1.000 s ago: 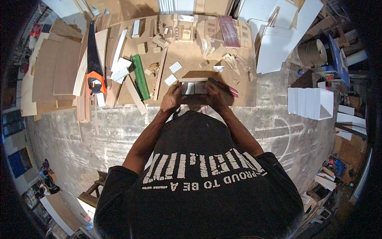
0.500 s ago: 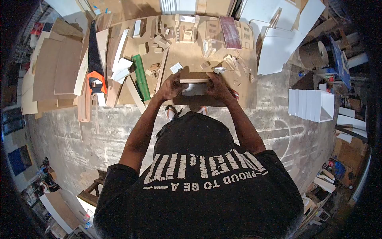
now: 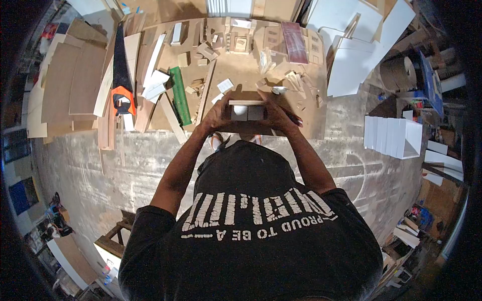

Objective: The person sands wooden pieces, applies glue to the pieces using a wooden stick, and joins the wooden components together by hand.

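Near the front edge of the workbench, my left hand [image 3: 218, 116] and my right hand [image 3: 277, 116] grip the two ends of a small wooden box-like piece [image 3: 246, 103]. It has a pale top edge, with one bright and one darker grey panel below. The fingers curl around its sides, and some fingertips are hidden behind it. Small white pieces [image 3: 225, 85] lie just beyond my left hand. Past my right hand rests a shiny metallic object [image 3: 279, 90], whose kind I cannot make out.
On the workbench [image 3: 241, 67] are wood offcuts [image 3: 296, 83], a green strip [image 3: 179, 95], a dark red board [image 3: 294, 42] and a small wooden assembly [image 3: 240, 42]. A handsaw with an orange handle [image 3: 123, 100] lies left. White panels [image 3: 354, 62] and a white stepped piece [image 3: 391, 136] are right.
Both hands have shifted slightly with the wooden piece, which is tilted a little differently, showing more of its panels. A second small white piece now shows beside my left hand.
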`<act>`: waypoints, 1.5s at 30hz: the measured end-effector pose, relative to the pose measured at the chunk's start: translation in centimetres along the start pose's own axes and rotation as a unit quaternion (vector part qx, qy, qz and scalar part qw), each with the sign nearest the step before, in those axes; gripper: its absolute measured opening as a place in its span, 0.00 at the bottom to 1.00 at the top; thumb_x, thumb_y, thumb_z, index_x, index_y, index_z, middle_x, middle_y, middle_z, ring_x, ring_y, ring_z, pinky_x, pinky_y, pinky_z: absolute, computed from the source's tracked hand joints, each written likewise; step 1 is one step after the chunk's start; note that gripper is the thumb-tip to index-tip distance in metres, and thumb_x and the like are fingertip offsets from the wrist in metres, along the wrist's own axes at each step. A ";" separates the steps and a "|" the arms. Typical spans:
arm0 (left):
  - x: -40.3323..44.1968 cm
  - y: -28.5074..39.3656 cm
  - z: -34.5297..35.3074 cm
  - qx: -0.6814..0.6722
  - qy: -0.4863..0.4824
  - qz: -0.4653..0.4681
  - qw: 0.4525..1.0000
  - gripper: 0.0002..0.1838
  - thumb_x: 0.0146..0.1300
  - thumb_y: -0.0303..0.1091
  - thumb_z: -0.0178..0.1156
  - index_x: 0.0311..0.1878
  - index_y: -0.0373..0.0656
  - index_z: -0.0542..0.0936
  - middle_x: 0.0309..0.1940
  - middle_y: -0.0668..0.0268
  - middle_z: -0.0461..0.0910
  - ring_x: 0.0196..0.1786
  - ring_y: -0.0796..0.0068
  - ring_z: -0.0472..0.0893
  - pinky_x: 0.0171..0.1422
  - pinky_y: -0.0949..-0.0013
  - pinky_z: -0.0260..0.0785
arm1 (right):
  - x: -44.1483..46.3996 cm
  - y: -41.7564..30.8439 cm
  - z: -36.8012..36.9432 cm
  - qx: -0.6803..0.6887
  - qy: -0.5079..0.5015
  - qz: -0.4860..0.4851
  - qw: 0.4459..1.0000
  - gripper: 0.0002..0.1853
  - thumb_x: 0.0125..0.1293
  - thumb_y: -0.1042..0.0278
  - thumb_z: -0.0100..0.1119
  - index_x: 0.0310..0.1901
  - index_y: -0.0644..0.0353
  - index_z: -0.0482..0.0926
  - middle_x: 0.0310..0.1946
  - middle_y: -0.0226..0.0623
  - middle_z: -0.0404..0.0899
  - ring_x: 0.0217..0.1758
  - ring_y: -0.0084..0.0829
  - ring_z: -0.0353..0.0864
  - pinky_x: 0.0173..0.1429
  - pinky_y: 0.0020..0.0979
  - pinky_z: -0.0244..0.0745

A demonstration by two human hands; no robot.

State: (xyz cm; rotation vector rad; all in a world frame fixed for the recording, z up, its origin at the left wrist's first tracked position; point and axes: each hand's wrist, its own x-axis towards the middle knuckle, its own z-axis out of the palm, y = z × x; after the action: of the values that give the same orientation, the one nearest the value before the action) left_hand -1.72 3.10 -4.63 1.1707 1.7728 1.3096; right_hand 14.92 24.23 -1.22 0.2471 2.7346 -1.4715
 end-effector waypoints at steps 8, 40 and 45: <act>0.1 2.4 -0.8 0.097 -0.031 -0.060 0.993 0.52 0.41 0.29 0.74 0.71 0.42 0.57 0.57 0.48 0.76 0.60 0.49 0.77 0.66 0.55 0.70 | -0.3 0.5 0.1 -0.003 0.006 -0.005 1.000 0.60 0.41 0.72 0.76 0.75 0.60 0.48 0.69 0.58 0.60 0.73 0.51 0.60 0.77 0.41 0.54; -0.1 -0.9 0.1 0.125 0.004 -0.055 0.991 0.51 0.42 0.36 0.77 0.70 0.41 0.60 0.56 0.47 0.77 0.60 0.48 0.77 0.66 0.56 0.70 | -0.1 0.7 0.1 0.003 0.000 0.008 1.000 0.61 0.41 0.69 0.78 0.75 0.59 0.46 0.70 0.56 0.58 0.75 0.51 0.58 0.78 0.43 0.54; -0.3 -1.6 0.2 0.114 0.005 -0.051 0.992 0.51 0.43 0.38 0.78 0.70 0.39 0.59 0.58 0.46 0.76 0.61 0.49 0.77 0.66 0.57 0.70 | -0.1 0.6 0.0 -0.006 0.008 0.004 1.000 0.61 0.40 0.69 0.79 0.75 0.59 0.48 0.69 0.56 0.59 0.74 0.52 0.59 0.78 0.43 0.54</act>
State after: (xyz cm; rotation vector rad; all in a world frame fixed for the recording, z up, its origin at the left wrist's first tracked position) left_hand -1.85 2.70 -6.27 1.1769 2.0032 1.0773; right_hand 15.07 24.54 -1.70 0.2714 2.7500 -1.4565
